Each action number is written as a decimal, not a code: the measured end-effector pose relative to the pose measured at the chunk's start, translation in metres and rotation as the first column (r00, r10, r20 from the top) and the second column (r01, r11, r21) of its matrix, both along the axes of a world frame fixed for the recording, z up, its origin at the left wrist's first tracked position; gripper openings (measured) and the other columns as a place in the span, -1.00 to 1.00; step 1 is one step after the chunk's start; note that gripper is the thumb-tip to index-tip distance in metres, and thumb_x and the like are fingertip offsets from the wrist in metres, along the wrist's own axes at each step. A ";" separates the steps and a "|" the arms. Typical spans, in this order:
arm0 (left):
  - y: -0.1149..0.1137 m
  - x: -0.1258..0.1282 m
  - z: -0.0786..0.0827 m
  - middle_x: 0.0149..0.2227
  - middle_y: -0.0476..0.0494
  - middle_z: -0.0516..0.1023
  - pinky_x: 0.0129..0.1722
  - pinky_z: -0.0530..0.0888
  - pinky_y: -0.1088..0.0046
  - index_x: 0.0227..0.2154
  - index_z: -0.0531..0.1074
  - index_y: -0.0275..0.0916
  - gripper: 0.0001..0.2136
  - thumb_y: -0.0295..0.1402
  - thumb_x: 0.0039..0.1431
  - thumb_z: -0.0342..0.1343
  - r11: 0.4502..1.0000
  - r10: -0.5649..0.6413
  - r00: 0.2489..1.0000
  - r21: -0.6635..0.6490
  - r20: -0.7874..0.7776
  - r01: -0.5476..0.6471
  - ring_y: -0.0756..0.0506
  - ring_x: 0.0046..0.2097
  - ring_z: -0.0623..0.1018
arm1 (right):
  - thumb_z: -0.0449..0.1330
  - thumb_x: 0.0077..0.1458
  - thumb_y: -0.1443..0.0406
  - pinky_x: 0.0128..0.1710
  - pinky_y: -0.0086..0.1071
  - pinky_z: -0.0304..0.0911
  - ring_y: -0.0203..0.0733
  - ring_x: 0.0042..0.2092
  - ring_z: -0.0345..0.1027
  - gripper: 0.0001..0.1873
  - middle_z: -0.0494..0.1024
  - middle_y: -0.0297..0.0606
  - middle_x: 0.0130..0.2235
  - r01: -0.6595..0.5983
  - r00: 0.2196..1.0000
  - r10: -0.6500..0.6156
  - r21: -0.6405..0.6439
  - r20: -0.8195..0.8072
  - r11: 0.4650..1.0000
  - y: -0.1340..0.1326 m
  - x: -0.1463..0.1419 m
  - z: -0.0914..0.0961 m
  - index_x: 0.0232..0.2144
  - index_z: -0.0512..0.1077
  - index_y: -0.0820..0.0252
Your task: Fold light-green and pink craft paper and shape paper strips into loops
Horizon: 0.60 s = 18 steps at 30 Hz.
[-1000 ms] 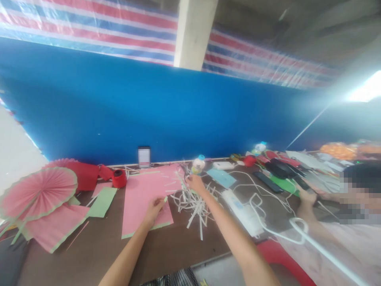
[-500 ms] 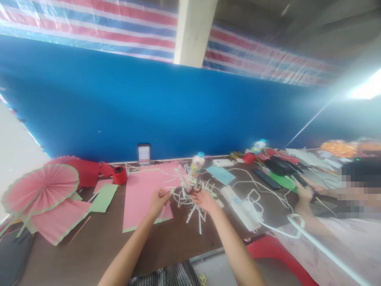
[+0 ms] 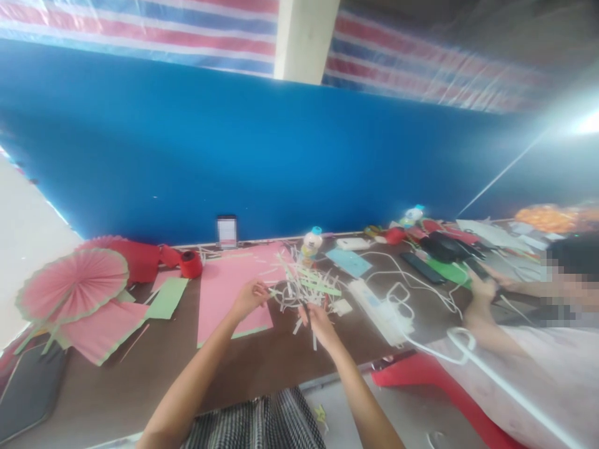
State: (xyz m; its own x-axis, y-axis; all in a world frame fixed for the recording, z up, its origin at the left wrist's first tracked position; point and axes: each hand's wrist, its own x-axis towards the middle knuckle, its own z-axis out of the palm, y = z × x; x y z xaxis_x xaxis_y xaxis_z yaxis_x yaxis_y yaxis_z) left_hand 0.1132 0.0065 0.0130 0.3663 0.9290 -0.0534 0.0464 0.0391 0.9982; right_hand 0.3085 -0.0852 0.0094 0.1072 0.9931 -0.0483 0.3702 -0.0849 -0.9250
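My left hand is over the right part of a large pink paper sheet with a green edge. Its fingers are pinched on a thin pale paper strip, which points toward the pile. My right hand is closed on small dark scissors, partly hidden by the fingers. Just beyond it lies a tangled pile of white and pale green paper strips. The tips of the scissors are too blurred to make out.
Folded pink paper fans and a green paper piece lie left, by a red spool. A bottle stands behind the strips. Rightward are a white power strip, cables and a co-worker's hands with a phone.
My right hand has drawn the scissors slightly down, toward me, off the strips. My left hand still pinches its strip, a little higher in view. The view has tilted slightly.
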 end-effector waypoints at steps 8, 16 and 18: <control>-0.011 -0.018 -0.050 -0.73 0.02 0.38 -0.70 0.23 0.58 -0.60 0.35 -0.31 -0.78 -0.45 -0.41 0.26 0.986 -0.130 0.949 -0.134 -0.288 0.094 0.01 -0.68 0.39 | 0.02 -0.01 0.02 -0.47 -0.45 0.05 -0.31 -0.51 0.17 -0.59 0.22 -0.42 -0.63 -0.107 0.993 0.103 -0.062 -0.063 0.992 -0.019 -0.010 -0.015 -0.68 0.18 0.17; -0.014 -0.008 -0.059 -0.77 0.02 0.34 -0.65 0.32 0.53 -0.66 0.33 -0.34 -0.85 -0.50 -0.37 0.21 0.979 -0.136 0.887 -0.195 -0.441 0.053 -0.05 -0.64 0.44 | 0.07 -0.04 0.05 -0.47 -0.47 0.02 -0.33 -0.51 0.16 -0.65 0.24 -0.43 -0.60 -0.133 0.988 0.122 -0.114 -0.094 0.985 -0.026 -0.016 -0.022 -0.62 0.23 0.20; -0.014 -0.008 -0.058 -0.78 0.02 0.33 -0.63 0.34 0.52 -0.66 0.33 -0.34 -0.86 -0.52 -0.37 0.20 0.974 -0.143 0.883 -0.222 -0.447 0.046 -0.06 -0.63 0.45 | 0.08 -0.04 0.06 -0.48 -0.47 0.01 -0.33 -0.50 0.15 -0.65 0.24 -0.44 -0.60 -0.147 0.985 0.135 -0.116 -0.102 0.982 -0.026 -0.015 -0.024 -0.61 0.24 0.21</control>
